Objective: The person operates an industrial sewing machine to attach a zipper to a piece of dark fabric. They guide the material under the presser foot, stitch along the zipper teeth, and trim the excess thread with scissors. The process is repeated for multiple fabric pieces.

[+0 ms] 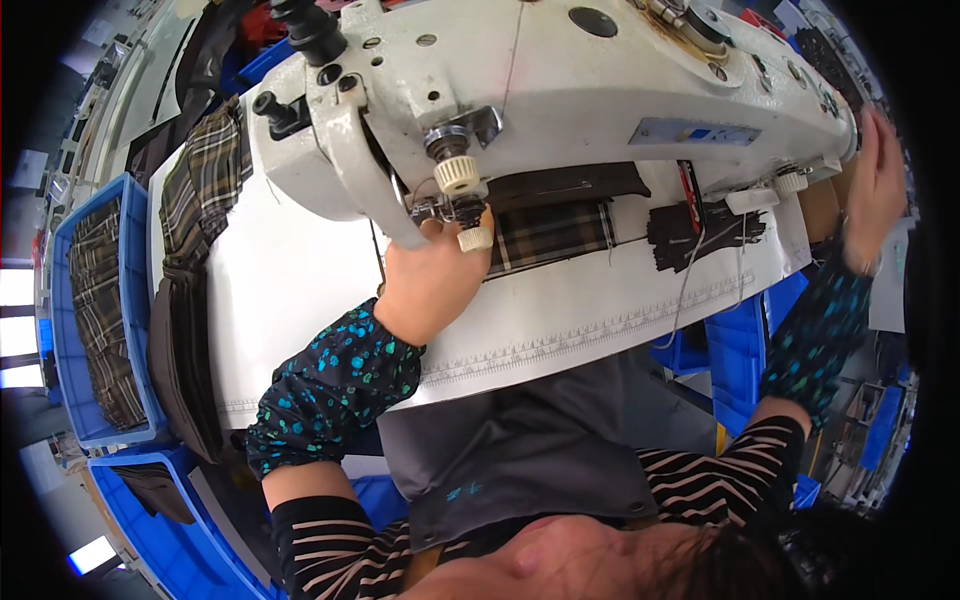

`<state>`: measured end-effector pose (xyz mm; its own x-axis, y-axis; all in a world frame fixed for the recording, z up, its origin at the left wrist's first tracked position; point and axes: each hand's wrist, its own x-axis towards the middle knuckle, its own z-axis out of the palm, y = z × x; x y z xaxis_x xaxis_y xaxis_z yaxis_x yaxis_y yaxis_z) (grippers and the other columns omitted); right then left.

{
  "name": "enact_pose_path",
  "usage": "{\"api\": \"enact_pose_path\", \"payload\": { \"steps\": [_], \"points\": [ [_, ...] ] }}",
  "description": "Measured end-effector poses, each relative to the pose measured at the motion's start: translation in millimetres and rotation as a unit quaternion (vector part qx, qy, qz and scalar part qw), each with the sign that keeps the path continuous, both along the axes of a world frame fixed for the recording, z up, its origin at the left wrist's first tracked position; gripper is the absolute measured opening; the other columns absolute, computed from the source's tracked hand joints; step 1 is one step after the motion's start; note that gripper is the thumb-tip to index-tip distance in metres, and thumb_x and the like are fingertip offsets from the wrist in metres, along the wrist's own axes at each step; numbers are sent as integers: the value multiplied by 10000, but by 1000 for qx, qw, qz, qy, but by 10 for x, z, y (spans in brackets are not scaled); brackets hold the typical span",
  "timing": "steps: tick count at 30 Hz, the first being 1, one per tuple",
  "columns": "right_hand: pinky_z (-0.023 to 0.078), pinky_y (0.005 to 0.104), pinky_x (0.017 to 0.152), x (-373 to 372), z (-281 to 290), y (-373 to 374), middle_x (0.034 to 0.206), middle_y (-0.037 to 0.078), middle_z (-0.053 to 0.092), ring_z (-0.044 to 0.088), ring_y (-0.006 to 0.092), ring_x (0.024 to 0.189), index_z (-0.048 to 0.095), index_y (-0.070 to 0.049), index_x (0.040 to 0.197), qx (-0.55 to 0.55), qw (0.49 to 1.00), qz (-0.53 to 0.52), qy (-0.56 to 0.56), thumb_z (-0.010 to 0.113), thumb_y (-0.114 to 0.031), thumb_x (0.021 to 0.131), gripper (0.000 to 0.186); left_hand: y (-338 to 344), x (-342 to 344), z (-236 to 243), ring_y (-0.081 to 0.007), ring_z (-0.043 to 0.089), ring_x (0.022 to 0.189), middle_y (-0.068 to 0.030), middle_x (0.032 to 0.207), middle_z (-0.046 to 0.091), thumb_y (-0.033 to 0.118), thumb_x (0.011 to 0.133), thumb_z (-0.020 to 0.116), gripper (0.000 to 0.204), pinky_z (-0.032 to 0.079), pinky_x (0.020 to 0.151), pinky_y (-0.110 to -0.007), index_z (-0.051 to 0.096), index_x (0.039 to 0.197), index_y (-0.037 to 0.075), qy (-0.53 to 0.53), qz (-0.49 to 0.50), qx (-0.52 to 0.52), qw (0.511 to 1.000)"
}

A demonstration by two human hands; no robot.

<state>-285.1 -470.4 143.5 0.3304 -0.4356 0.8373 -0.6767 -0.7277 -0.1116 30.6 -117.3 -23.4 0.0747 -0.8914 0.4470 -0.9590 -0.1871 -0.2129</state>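
Two bare hands here: the left hand [432,285] is down by the needle, fingertips hidden so can't tell if they're pinching, seemingly guiding the brown-black plaid cloth piece [552,238] just right of it on the flat white table [280,320], so I'd guess the next move calls for keeping it straight. Cloth looks flat, pale-lined, frayed on the right; far right, by the white metal sewing machine [560,90], the right hand [877,190] has fingers stretched, seemingly gripping nothing.

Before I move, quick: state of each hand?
Left hand: fingers partly hidden at the sewing machine; grip cannot be told.
Right hand: open, fingers extended, near the machine's right end.
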Motion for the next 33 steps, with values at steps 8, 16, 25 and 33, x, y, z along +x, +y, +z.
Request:
{"api": "enact_pose_path", "payload": {
  "steps": [8, 16, 25, 33],
  "points": [
    [552, 450, 937, 1583, -1610, 2086, 1134, 133, 730, 700, 335, 1031, 711, -44, 1136, 111, 790, 480, 366, 765, -292, 923, 331, -1, -39, 93, -133, 588, 532, 29, 920, 753, 147, 857, 787, 241, 467, 461, -285, 777, 1096, 116, 13, -57, -99, 993],
    [562, 449, 847, 1646, -1611, 2022, 1006, 149, 735, 702, 357, 887, 716, -33, 1133, 284, 828, 358, 324, 778, -203, 898, 297, 24, -28, 20, -135, 618, 568, 17, 850, 716, 175, 888, 757, 277, 486, 489, -276, 775, 1149, 84, 9, -76, -64, 995],
    [596, 421, 924, 1690, -1598, 1983, 1171, 102, 750, 727, 308, 1028, 694, -32, 1133, 34, 889, 398, 224, 720, -130, 880, 273, 250, -65, 35, -139, 651, 720, -34, 919, 723, 239, 894, 745, 242, 504, 582, -285, 756, 1046, 51, 1, -97, -73, 993],
    [573, 407, 711, 1973, -1793, 1801, 911, 95, 679, 690, 306, 819, 647, -51, 854, 145, 852, 450, 226, 663, -91, 836, 47, 864, 400, -37, -281, 724, 1082, -91, 1080, 758, 190, 890, 805, 203, 578, 824, -368, 748, 1009, 35, 148, -13, -52, 988]
  ]
}}
